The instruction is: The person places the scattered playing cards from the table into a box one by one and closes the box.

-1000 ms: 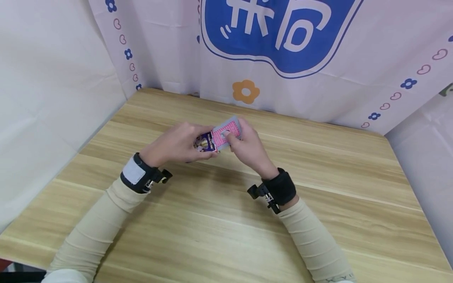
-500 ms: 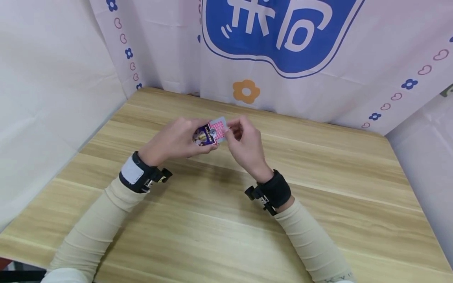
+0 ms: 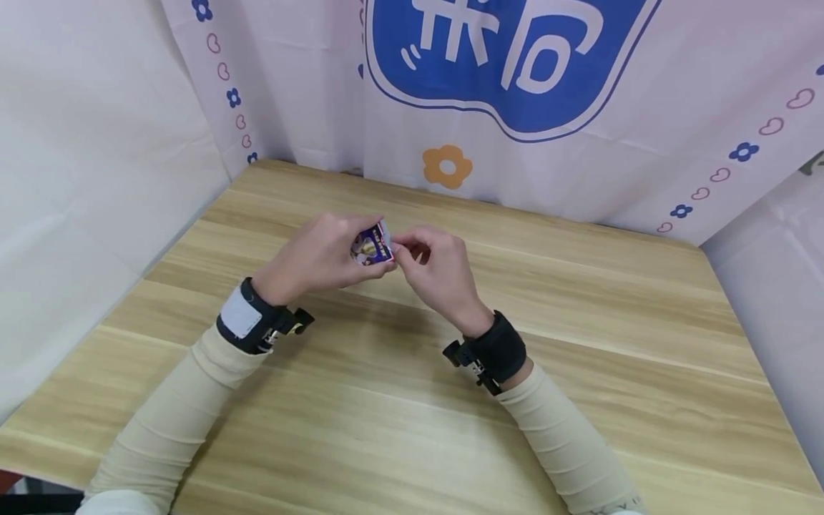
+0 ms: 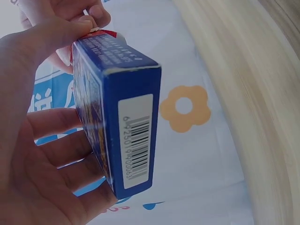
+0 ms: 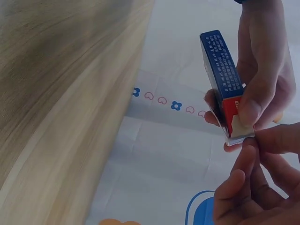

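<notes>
A blue playing card box (image 3: 372,245) is held above the table by my left hand (image 3: 315,252), thumb on one narrow side and fingers on the other. In the left wrist view the box's barcode end (image 4: 136,145) faces the camera. My right hand (image 3: 440,275) is at the opposite end, where thumb and forefinger pinch a corner of the whitish flap (image 5: 240,131). A red band (image 5: 231,110) runs round the box near that end. The playing cards are hidden from sight.
The wooden table (image 3: 412,429) spreads beneath both hands. A white cloth backdrop (image 3: 309,93) with a blue emblem and an orange flower (image 3: 447,167) hangs behind it. White sheets close off the left and right sides.
The pink-backed playing cards have slid left into the box and out of sight. My right hand has followed leftward, its fingertips now at the box's end. The left hand has barely moved.
</notes>
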Motion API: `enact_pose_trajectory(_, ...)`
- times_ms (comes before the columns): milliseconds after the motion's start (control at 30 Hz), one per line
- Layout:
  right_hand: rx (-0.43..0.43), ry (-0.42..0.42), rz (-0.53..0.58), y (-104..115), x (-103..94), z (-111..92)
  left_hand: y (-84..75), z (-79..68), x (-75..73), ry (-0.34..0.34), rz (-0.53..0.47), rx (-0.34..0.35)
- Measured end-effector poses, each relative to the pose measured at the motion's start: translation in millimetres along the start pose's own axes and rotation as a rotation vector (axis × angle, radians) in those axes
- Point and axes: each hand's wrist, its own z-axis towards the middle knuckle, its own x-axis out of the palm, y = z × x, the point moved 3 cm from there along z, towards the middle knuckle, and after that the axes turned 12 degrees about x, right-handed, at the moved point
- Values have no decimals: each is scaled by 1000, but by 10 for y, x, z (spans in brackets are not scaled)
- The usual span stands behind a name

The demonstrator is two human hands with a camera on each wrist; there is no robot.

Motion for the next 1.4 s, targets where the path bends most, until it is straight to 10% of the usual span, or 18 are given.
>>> enact_pose_trajectory(333,-61,-22,-69,110,-14,-10,-8,55,-8,-28,5,11)
enact_pose_trajectory(467,193,58,38,80,-18,2,-7,77,-15,-156,-18,-56)
enact_pose_trajectory(600,533,194,377,14,40,-5,-44,90,32,-318,-35,-117)
enact_pose_trajectory(700,618,204,584,0,50,16,-93,98,87,-391,-37,-149)
enact_pose_trajectory(1000,460,-175,513,-52,-173,71,-220,137,148,-454,-282,-255)
enact_pose_trajectory(1200,290,-327,620,101,-262,45,-354,154,81,-695,-674,-329)
enact_pose_trajectory(1400,184,-351,633,269,-318,13,-530,197,-71,-743,-648,-259)
